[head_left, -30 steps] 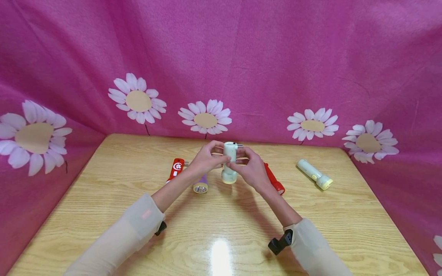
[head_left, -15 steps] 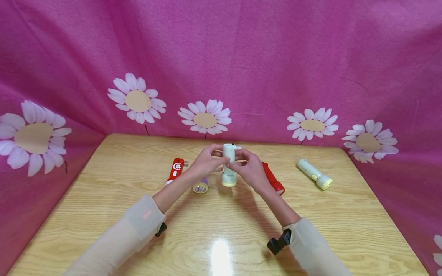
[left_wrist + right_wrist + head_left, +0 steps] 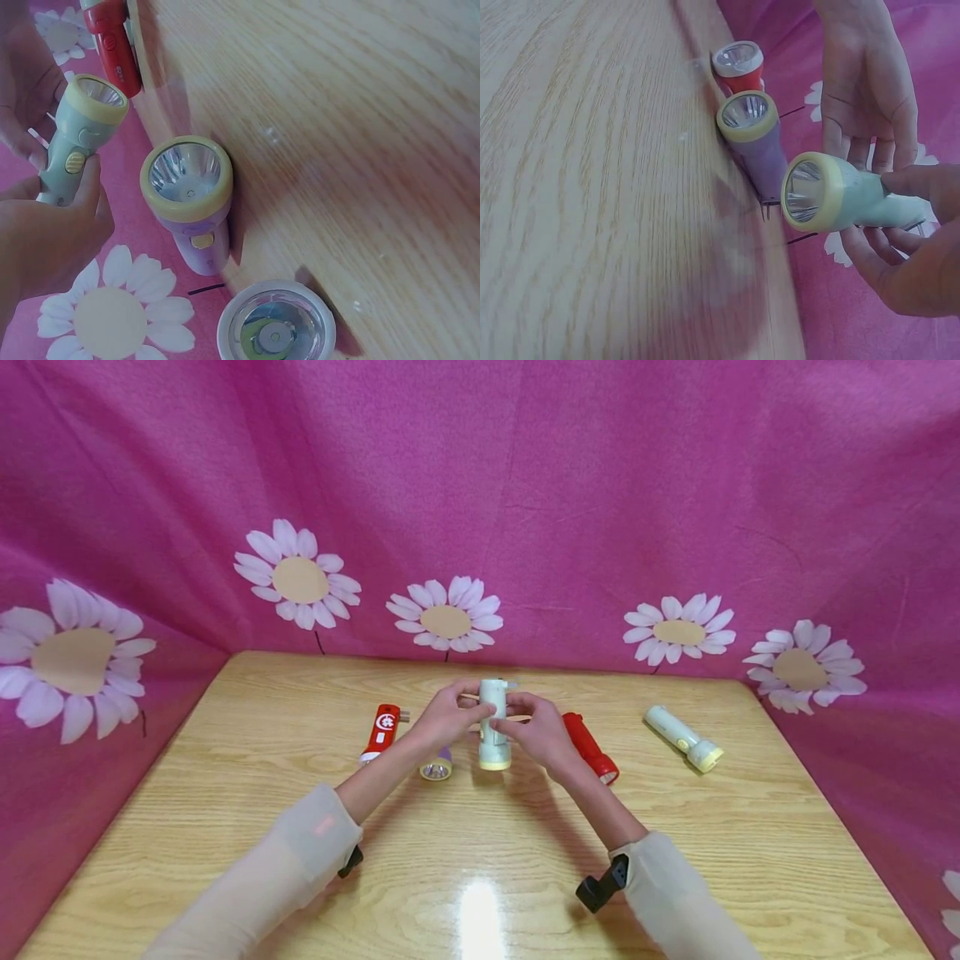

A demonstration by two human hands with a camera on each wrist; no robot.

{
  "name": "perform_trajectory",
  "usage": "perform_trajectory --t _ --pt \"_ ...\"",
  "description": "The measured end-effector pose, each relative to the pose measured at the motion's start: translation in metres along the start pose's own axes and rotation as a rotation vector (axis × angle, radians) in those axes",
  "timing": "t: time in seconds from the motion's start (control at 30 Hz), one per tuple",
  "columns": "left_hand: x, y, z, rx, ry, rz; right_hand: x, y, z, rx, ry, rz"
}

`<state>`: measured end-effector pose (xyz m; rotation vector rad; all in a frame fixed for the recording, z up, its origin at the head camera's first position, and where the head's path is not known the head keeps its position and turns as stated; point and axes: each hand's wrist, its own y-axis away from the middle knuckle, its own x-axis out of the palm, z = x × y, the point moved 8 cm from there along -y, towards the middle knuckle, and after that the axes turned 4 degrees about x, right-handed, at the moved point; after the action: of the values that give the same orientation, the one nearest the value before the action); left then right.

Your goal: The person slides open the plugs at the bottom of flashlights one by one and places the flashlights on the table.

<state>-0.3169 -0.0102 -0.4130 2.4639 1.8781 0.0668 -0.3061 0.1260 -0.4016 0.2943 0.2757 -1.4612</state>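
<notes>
A pale green flashlight with a cream lens ring is held upright above the table, lens end down. My left hand grips its left side, thumb across the front. From the other side my right hand pinches it between thumb and fingers. Thin plug prongs stick out of its upper right end. In the left wrist view its cream switch shows close to the left hand's fingers. The right wrist view looks into its reflector.
Left of the hands lie a red flashlight with a white rim and a purple flashlight, partly behind the left arm. Another red flashlight lies beside the right wrist. Farther right is a second pale green flashlight. A pink flowered cloth hangs behind the table.
Both hands have brought the pale green flashlight slightly down and to the left. It has turned a little about its length, so its prongs show differently. The other flashlights have not moved.
</notes>
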Motion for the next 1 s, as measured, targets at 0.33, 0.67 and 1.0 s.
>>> perform_trajectory --t 0.33,0.67,1.0 --pt "0.000 -0.002 0.008 -0.056 0.024 -0.010 0.002 -0.005 -0.009 0.063 -0.009 -0.002" --pt "0.001 -0.007 0.017 -0.133 -0.010 -0.019 0.005 -0.008 -0.021 0.160 -0.072 0.024" --pt "-0.002 -0.008 0.021 -0.199 -0.134 -0.075 0.011 -0.012 -0.031 0.204 -0.053 0.058"
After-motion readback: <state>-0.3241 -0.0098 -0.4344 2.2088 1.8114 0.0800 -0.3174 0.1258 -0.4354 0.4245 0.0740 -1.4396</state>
